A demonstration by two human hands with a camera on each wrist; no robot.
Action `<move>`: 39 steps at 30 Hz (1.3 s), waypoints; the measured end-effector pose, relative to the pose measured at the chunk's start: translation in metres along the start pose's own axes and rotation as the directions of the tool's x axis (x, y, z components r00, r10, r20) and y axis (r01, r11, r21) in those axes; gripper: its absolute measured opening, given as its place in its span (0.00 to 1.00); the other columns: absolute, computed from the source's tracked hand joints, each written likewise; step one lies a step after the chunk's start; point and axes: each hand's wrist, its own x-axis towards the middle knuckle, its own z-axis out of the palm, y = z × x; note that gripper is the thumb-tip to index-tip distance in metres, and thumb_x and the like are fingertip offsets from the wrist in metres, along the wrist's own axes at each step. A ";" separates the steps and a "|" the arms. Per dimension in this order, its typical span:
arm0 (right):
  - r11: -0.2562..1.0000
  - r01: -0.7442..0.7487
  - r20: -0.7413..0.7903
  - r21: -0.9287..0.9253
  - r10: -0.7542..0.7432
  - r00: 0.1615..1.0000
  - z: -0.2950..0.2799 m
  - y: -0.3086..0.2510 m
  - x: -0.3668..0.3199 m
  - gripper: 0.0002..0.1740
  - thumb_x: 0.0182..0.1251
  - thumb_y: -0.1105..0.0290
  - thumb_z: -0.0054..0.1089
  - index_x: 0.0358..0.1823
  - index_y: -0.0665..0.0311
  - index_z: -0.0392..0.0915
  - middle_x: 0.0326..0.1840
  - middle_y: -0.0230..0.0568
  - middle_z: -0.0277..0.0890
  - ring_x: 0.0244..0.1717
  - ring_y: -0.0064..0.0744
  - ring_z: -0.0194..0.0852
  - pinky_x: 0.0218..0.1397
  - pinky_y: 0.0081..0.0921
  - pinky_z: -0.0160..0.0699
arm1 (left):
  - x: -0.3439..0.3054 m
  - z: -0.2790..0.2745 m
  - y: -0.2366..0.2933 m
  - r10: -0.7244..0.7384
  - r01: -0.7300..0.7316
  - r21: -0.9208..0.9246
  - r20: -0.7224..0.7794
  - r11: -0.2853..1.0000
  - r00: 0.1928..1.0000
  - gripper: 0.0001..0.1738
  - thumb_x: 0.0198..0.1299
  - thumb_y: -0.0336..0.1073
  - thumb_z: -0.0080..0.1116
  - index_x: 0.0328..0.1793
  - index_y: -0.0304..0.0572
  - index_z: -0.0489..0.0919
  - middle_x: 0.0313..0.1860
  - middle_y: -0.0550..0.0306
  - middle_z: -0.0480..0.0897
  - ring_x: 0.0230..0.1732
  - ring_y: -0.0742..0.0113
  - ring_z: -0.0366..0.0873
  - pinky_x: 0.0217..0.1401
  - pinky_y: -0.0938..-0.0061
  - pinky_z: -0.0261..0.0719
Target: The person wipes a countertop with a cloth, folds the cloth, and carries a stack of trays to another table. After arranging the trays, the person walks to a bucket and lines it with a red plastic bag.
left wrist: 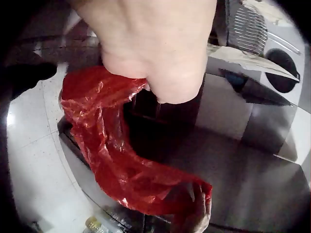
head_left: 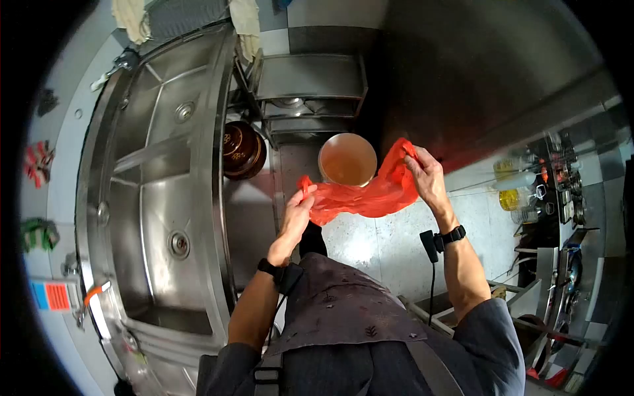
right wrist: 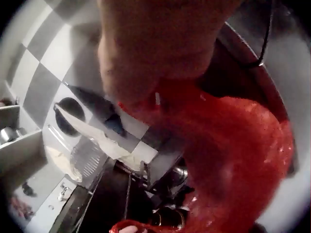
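Observation:
A thin red plastic bag (head_left: 370, 198) is stretched between both hands in the head view, sagging in the middle. The left hand (head_left: 299, 212) pinches its left end; the right hand (head_left: 428, 177) pinches the upper right end. Just beyond the bag, a round bucket (head_left: 347, 158) with a brownish inside stands on the floor. In the left wrist view the bag (left wrist: 107, 150) curves from the left hand (left wrist: 155, 53) down to the other hand's fingers. The bag (right wrist: 233, 165) hangs below the right hand (right wrist: 155, 53) in the right wrist view, its fingertips hidden.
A steel double sink (head_left: 158, 231) runs along the left. Beside it are a dark brown pot (head_left: 243, 150) and a metal shelf rack (head_left: 310, 76). A large dark steel surface (head_left: 475, 72) stands at the upper right, and bottles (head_left: 512, 198) are at the right.

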 end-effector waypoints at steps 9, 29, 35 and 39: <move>0.987 0.072 0.024 -0.141 -0.069 0.997 0.068 0.004 0.127 0.16 0.77 0.76 0.65 0.63 0.71 0.83 0.62 0.55 0.85 0.61 0.52 0.86 0.65 0.37 0.83 | 0.201 -0.049 -0.065 -0.053 0.066 -0.163 0.080 0.985 0.995 0.19 0.82 0.35 0.55 0.72 0.40 0.83 0.73 0.54 0.81 0.74 0.64 0.75 0.80 0.69 0.67; 0.758 -0.649 0.199 0.065 0.627 0.753 0.194 0.191 0.142 0.18 0.85 0.63 0.59 0.63 0.70 0.82 0.46 0.41 0.86 0.50 0.26 0.84 0.56 0.28 0.82 | 0.287 -0.094 -0.121 -0.457 0.442 -0.132 -0.124 0.887 0.881 0.24 0.80 0.52 0.57 0.61 0.38 0.84 0.50 0.58 0.87 0.47 0.72 0.81 0.51 0.72 0.78; 0.721 -0.680 0.157 0.132 0.662 0.733 0.172 0.242 0.144 0.14 0.84 0.68 0.62 0.58 0.72 0.85 0.47 0.35 0.87 0.52 0.23 0.82 0.53 0.29 0.84 | 0.302 -0.091 -0.103 -0.328 0.334 0.069 -0.080 0.940 0.941 0.25 0.81 0.48 0.54 0.69 0.34 0.81 0.49 0.52 0.88 0.46 0.65 0.82 0.54 0.67 0.80; 0.649 -0.665 0.185 0.369 0.650 0.737 0.146 0.270 0.188 0.19 0.86 0.64 0.58 0.70 0.65 0.79 0.50 0.34 0.87 0.54 0.25 0.84 0.53 0.29 0.86 | 0.331 -0.061 -0.133 -0.118 0.123 0.304 -0.035 0.945 0.992 0.27 0.80 0.44 0.54 0.79 0.40 0.75 0.48 0.44 0.87 0.46 0.56 0.84 0.56 0.63 0.81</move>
